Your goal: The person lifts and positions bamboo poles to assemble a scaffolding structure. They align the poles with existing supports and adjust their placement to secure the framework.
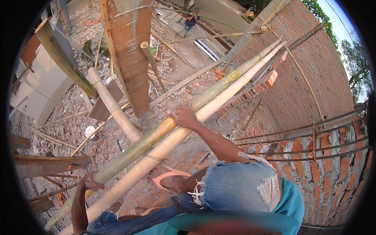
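Observation:
Two long bamboo poles lie side by side, slanting from the lower left to the far upper right. My left hand (94, 181) is closed around the greenish bamboo pole (129, 156) near its lower part. Farther up, my right hand (184, 116) grips the same pole from above, its wrist crossing over the pale bamboo pole (133, 175). A cord (153, 158) is wound around the pale pole. My foot in an orange sandal (166, 178) is beside the pale pole, below my bent knee in frayed jeans (239, 184).
A wooden-boarded column (129, 51) rises ahead, beside a thick cut bamboo (64, 55) and another pole (113, 103). Rubble covers the ground below. Rebar (313, 152) runs along the brick wall (333, 172) at right. A person (191, 20) sits far off.

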A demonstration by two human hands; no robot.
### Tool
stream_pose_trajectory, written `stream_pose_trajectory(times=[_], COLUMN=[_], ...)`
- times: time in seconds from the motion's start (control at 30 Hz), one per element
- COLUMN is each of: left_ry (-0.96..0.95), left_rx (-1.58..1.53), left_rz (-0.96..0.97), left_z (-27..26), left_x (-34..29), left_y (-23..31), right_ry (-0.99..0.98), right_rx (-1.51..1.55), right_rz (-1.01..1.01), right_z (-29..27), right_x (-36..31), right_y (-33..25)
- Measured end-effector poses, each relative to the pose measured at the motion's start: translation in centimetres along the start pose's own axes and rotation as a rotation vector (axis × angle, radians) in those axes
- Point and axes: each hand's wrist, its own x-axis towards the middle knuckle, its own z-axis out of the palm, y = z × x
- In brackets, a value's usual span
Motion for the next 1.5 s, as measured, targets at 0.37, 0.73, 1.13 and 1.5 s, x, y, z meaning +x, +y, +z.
stream_pose_trajectory(times=[0.37,0.73,1.13,1.5], left_ry=[0.072,0.081,0.008,0.046], left_rx=[-0.069,0.004,-0.099,-0.172], left_rz=[-0.063,0.054,0.011,0.056], left_z=[-0.5,-0.2,-0.4,2.1], left_x=[-1.1,-0.4,-0.6,1.7], left_y=[2.3,1.3,1.5,-1.9], right_ry=[-0.055,-0.108,-0.027,0.082], right_rx=[0.043,0.025,0.052,-0.038], right_rz=[0.01,0.032,0.023,-0.127], right_z=[0.0,-0.6,-0.2,2.3], right_x=[0.1,0.1,-0.1,0.5], right_y=[0.2,0.0,0.0,2.2])
